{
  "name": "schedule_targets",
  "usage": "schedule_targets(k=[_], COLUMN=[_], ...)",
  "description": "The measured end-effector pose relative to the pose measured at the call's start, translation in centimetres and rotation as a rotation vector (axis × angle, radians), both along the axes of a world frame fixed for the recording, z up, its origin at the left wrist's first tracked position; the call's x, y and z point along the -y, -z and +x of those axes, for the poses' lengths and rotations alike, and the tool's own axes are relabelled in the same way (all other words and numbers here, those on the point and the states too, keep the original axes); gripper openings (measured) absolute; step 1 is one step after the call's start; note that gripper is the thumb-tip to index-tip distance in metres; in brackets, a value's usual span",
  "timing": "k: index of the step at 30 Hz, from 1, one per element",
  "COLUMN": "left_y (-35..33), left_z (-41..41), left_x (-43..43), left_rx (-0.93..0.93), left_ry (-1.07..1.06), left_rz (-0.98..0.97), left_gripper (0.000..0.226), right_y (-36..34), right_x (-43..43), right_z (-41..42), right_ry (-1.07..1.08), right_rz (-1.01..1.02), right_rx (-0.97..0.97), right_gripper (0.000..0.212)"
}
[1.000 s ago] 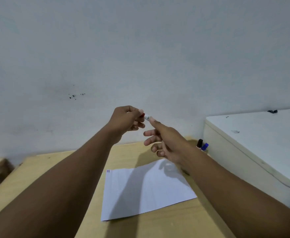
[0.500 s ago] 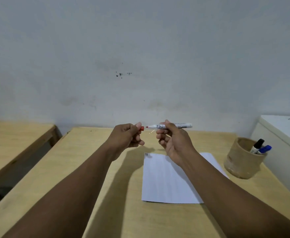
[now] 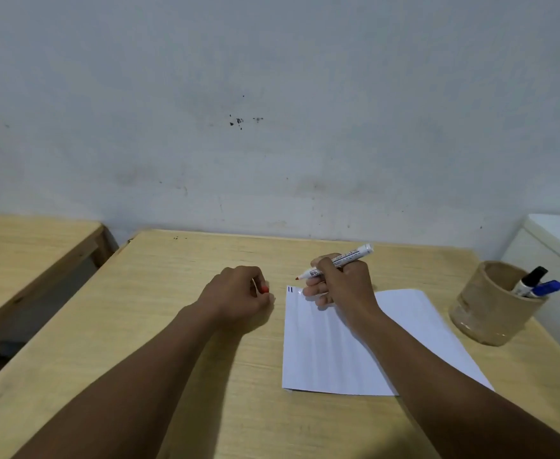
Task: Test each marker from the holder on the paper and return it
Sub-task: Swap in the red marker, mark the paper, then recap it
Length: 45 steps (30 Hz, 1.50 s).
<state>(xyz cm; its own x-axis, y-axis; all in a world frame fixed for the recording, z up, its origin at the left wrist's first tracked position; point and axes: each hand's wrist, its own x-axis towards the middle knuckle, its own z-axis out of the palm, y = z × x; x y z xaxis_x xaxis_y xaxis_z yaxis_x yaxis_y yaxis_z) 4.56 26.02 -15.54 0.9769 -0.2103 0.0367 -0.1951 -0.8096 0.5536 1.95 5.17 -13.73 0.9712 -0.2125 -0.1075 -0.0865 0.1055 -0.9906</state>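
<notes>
My right hand (image 3: 341,286) grips an uncapped red marker (image 3: 351,256), its red tip pointing left just above the top left corner of the white paper (image 3: 331,352). Two short dark strokes (image 3: 291,289) mark that corner. My left hand (image 3: 239,294) rests on the table left of the paper, fingers closed around the red cap (image 3: 264,289). A round tan holder (image 3: 490,306) stands at the right with a black marker (image 3: 532,279) and a blue marker (image 3: 545,289) in it.
The wooden table (image 3: 139,342) meets a grey wall at the back. A second wooden table (image 3: 23,253) stands to the left across a gap. A white cabinet (image 3: 557,240) sits at the far right behind the holder.
Both hands have dropped from mid-air to the table. They moved apart; the marker tip now hovers at the paper's top left corner and the left hand rests beside the sheet.
</notes>
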Motion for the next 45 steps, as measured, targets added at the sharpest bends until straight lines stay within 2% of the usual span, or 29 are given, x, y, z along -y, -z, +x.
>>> schedule_targets(k=[2,4,7,17,29,31,34,36,38,40,45], left_y=[-0.2,-0.5,-0.7,-0.4,-0.2,-0.3,-0.5,-0.7,-0.7,-0.8,-4.2], left_z=[0.2,0.4,0.2,0.0,0.3,0.2,0.3,0.5,0.4,0.5,0.4], left_x=[0.2,0.7,1.4,1.3,1.3,1.4,1.2,0.9,0.4,0.0,1.3], left_rx=[-0.032,-0.076,-0.084,-0.106,-0.131,-0.135,-0.139,-0.142,-0.129,-0.108,-0.108], left_ry=[-0.008,-0.016,-0.019,-0.033,-0.044,-0.045,-0.039,-0.024,-0.012,-0.024,-0.066], left_rz=[-0.006,0.006,0.100,0.067,0.039,0.034,0.011,-0.056,-0.114,-0.180,-0.648], left_gripper=[0.024,0.044,0.063,0.065,0.068,0.069,0.064,0.048,0.022,0.014,0.019], right_y=[0.4,0.8,1.5,2.7,3.2,3.0,2.2,1.2,0.0,-1.5,-5.6], right_x=[0.0,0.1,0.3,0.0,0.1,0.1,0.2,0.5,0.9,1.4,3.6], right_z=[0.2,0.4,0.5,0.5,0.9,0.8,0.8,1.0,1.1,1.1,0.3], right_ry=[-0.003,0.003,-0.003,-0.060,-0.090,-0.077,-0.018,0.043,0.089,0.084,-0.076], right_rz=[0.040,0.032,0.009,-0.272,-0.342,-0.309,-0.137,0.006,0.113,0.185,0.327], right_rx=[-0.002,0.002,0.022,0.067,0.066,0.067,0.047,-0.013,-0.051,-0.049,-0.064], right_gripper=[0.015,0.012,0.013,0.010,0.010,0.009,0.013,0.017,0.019,0.019,0.016])
